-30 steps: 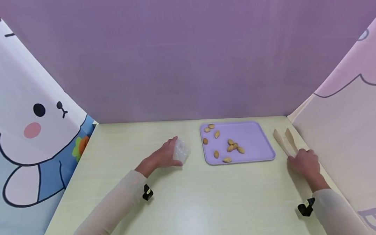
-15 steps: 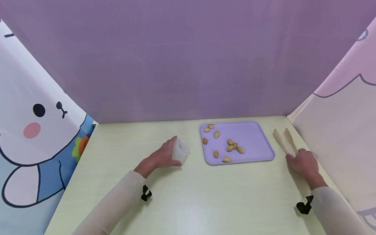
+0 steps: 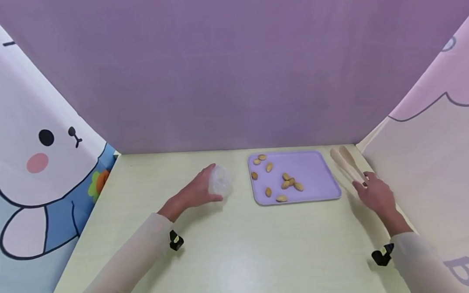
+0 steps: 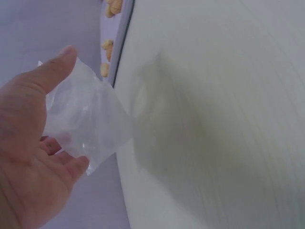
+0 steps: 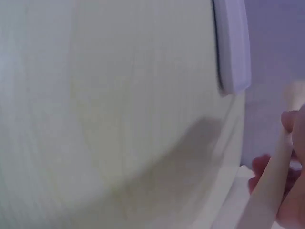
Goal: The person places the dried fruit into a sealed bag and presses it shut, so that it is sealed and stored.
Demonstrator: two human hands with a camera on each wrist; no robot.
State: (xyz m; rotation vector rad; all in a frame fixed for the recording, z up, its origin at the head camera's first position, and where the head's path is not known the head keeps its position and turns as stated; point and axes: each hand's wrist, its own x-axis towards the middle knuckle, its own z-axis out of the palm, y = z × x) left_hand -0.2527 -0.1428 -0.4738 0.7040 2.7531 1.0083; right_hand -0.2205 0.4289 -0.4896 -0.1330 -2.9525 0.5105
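Observation:
My left hand (image 3: 195,193) holds a clear plastic bag (image 3: 221,181) between the thumb and the curled fingers, left of the tray. In the left wrist view the bag (image 4: 93,119) hangs over the table, its shadow spread below. Wooden tongs (image 3: 342,160) are in my right hand (image 3: 378,197), their two arms slightly apart and pointing forward and left. The right wrist view shows a pale arm of the tongs (image 5: 268,191) under the fingers. Several tan oval nuts (image 3: 281,198) lie on a light purple tray (image 3: 318,171), a few of them clustered near its middle.
The pale wooden table (image 3: 231,251) has a purple wall panel (image 3: 231,76) along its back edge. Printed cloth panels stand at both sides, with a cartoon rabbit (image 3: 17,112) on the left one. The right panel (image 3: 436,177) is close to my right forearm.
My right hand has raised the tongs, and their tips have moved forward and left. My left hand has shifted slightly left with the bag, which has changed shape. The nuts stay put.

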